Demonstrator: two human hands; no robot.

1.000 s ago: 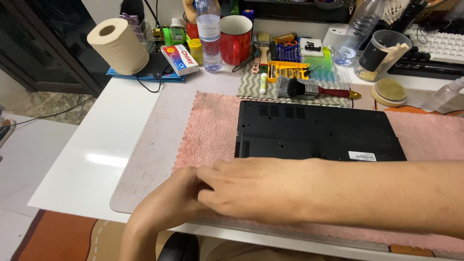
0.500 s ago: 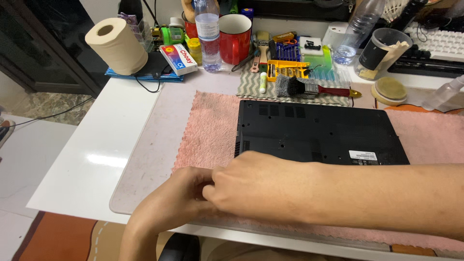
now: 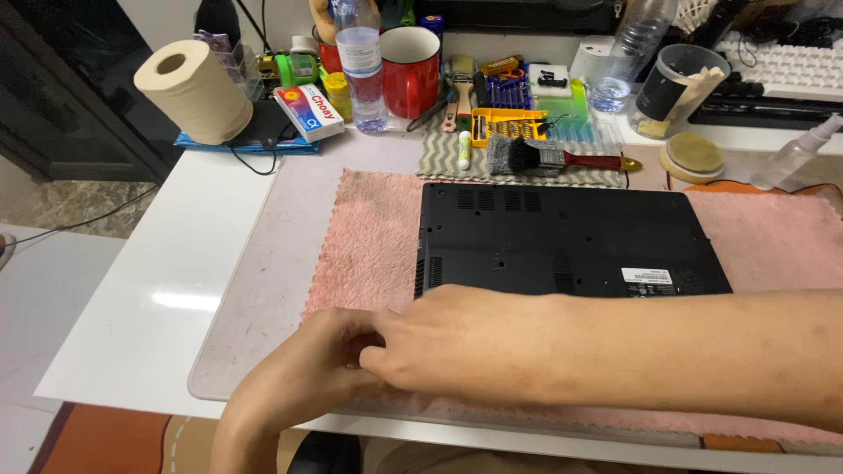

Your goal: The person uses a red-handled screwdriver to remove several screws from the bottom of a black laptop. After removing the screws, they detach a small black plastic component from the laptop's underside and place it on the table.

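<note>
White desk (image 3: pixel 176 290), pink towel (image 3: pixel 373 237) spread on it; black laptop (image 3: pixel 562 241) lies underside up on the towel. Left hand (image 3: pixel 320 360) and right hand (image 3: pixel 465 347) meet at the towel's near edge, just before the laptop's front left corner, fingers curled together; grasp cannot be told. Behind the laptop: brush (image 3: pixel 549 158), red mug (image 3: pixel 410 60), paper roll (image 3: pixel 193 92)

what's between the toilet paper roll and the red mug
In the head view, between the toilet paper roll and the red mug sit a small red and white box, a yellow-capped jar and a clear water bottle.
</note>
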